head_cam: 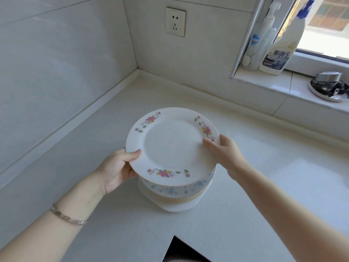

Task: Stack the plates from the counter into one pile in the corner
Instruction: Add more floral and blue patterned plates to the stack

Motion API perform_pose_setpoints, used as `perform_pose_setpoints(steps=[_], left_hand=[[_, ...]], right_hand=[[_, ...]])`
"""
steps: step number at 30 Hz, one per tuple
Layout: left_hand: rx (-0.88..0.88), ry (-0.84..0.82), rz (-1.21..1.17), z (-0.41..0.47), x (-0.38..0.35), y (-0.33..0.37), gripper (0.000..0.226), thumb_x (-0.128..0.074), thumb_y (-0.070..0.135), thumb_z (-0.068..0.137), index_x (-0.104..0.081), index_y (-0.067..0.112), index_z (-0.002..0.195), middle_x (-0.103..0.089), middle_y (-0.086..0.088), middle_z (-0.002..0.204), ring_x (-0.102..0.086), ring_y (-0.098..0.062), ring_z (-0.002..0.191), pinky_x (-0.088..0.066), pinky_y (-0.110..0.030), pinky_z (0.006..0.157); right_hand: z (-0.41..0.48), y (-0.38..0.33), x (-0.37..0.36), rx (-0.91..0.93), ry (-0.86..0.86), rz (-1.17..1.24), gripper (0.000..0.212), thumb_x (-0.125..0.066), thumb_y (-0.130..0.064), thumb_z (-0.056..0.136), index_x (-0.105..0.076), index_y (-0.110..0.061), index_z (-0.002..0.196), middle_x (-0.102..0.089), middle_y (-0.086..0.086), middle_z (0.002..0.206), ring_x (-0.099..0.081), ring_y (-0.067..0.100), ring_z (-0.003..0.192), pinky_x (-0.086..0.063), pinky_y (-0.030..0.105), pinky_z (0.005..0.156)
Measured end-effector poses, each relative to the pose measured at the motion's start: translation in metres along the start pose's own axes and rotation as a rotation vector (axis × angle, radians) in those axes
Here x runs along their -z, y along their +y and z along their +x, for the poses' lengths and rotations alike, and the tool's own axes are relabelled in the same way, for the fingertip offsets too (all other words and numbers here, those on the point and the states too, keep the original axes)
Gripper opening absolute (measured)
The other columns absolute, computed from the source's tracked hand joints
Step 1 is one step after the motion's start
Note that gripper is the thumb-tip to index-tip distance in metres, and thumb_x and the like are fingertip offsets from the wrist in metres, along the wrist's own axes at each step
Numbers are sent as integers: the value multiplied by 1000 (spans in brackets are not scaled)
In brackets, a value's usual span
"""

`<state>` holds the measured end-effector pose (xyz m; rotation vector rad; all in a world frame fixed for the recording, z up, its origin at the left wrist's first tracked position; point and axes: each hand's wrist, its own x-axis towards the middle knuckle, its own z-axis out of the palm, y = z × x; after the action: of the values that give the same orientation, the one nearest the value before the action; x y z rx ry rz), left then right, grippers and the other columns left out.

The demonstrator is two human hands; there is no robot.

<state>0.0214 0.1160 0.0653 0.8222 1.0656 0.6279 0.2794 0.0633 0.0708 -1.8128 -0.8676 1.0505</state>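
A white plate with pink flowers on its rim (pixel 171 144) is held level just above a pile of plates (pixel 179 193) on the white counter (pixel 255 176). My left hand (pixel 117 169) grips its left edge, thumb on top. My right hand (pixel 224 154) grips its right edge, thumb on the rim. The pile's top plate has a blue-dotted rim; several gold-edged plates lie under it, and a wider white one sits at the bottom. The corner of the counter (pixel 138 72) lies farther back, apart from the pile.
A wall socket (pixel 175 21) sits above the corner. On the window sill at the right stand two cleaner bottles (pixel 279 48) and a metal lid or dish (pixel 329 87). A dark gap (pixel 181 250) opens at the counter's near edge.
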Motion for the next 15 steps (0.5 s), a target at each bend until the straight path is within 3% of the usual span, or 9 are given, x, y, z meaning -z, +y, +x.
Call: perform_pose_setpoints(steps=[3, 5, 8, 11, 15], left_hand=[[-17, 182, 350, 9, -5, -12, 13, -53, 20, 91, -59, 17, 80, -67, 7, 50, -60, -11, 46, -44, -21, 45], [-11, 253, 518, 14, -5, -22, 22, -57, 22, 89, -55, 18, 68, -58, 8, 40, -51, -9, 37, -34, -19, 42], [13, 303, 675, 19, 0, -31, 28, -59, 27, 87, -54, 13, 63, -54, 4, 48, -48, -14, 41, -37, -16, 42], [45, 315, 921, 19, 6, -32, 32, -55, 40, 86, -55, 15, 67, -56, -1, 60, -53, -19, 47, -41, -25, 56], [66, 324, 1176, 17, 9, -35, 41, -45, 51, 87, -46, 18, 61, -56, 1, 61, -58, -21, 57, -37, -26, 56]], right_hand=[[-6, 24, -1, 31, 22, -206, 28, -57, -29, 87, -57, -8, 105, -62, 2, 90, -58, 18, 79, -43, 25, 58], [-10, 37, -3, 16, 44, -325, 30, -57, -33, 87, -54, -11, 107, -63, 2, 92, -61, 23, 86, -46, 29, 64], [-13, 47, -7, 16, 77, -481, 39, -54, -39, 87, -49, -10, 113, -65, 10, 100, -61, 32, 95, -50, 40, 78], [-13, 47, -10, 45, 101, -617, 45, -49, -44, 88, -44, -11, 118, -66, 14, 104, -61, 35, 98, -48, 38, 75], [-12, 47, -12, 60, 108, -760, 45, -44, -50, 88, -40, -18, 119, -67, 13, 101, -62, 34, 96, -41, 34, 66]])
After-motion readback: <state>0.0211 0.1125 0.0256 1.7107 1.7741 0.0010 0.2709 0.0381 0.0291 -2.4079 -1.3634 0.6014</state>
